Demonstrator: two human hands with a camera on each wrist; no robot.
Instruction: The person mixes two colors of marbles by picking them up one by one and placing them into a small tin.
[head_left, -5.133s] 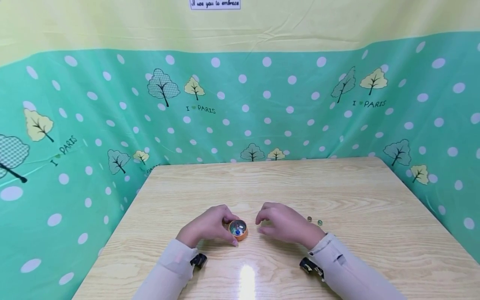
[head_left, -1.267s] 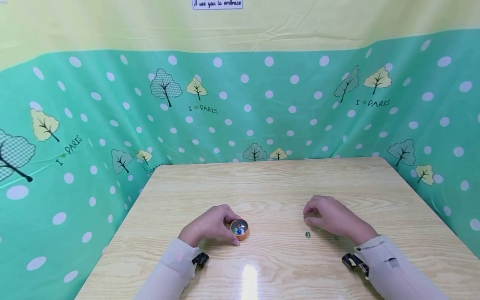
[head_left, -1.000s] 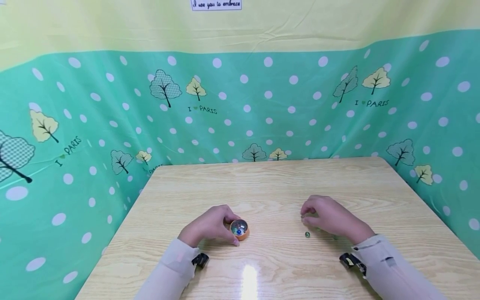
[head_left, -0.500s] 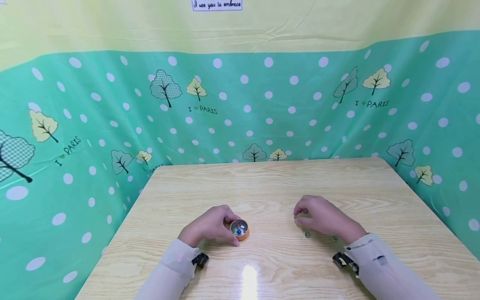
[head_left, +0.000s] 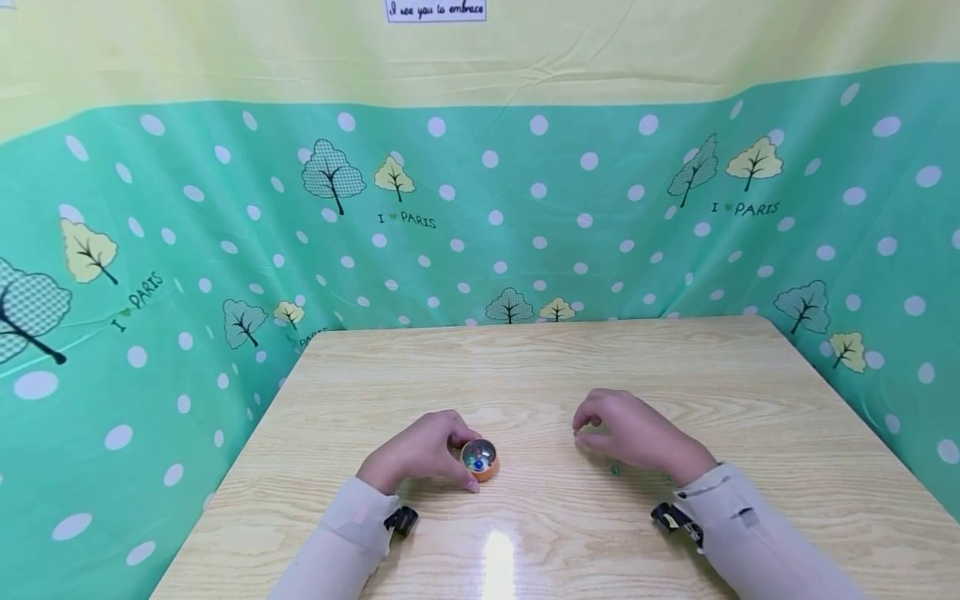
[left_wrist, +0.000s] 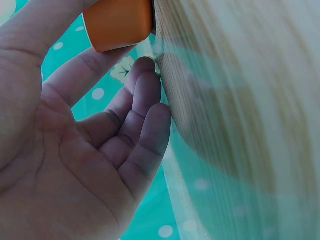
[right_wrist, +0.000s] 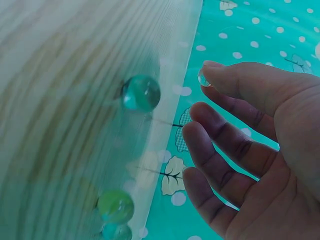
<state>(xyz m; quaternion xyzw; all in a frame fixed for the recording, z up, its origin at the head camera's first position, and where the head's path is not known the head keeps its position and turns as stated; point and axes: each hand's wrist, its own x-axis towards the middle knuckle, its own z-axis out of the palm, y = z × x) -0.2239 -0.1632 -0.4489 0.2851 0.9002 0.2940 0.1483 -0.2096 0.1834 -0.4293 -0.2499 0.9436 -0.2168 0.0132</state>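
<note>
My left hand [head_left: 416, 454] grips a small orange cup [head_left: 487, 477] standing on the table, thumb on its near side and index finger on its far side. Inside the cup lie several marbles, a blue one [head_left: 478, 464] among them. In the left wrist view the cup's orange wall [left_wrist: 120, 22] shows, and the other fingers [left_wrist: 155, 130] curve loosely below it. To the right, my right hand [head_left: 633, 429] is raised above the table. Its thumb and index finger pinch a clear glass marble [right_wrist: 202, 78] at their tips; the remaining fingers are bent, holding nothing.
Loose marbles rest on the wooden table [head_left: 525, 367] under the right hand: a teal one [right_wrist: 141, 93], a green one [right_wrist: 116, 206] and another [right_wrist: 117, 232] beside it. A polka-dot cloth [head_left: 540, 217] hangs behind the table.
Over the last second my right hand has moved left toward the cup, carrying the pinched marble. Five seconds ago it was next to the cup. My left hand and the cup stay put.
</note>
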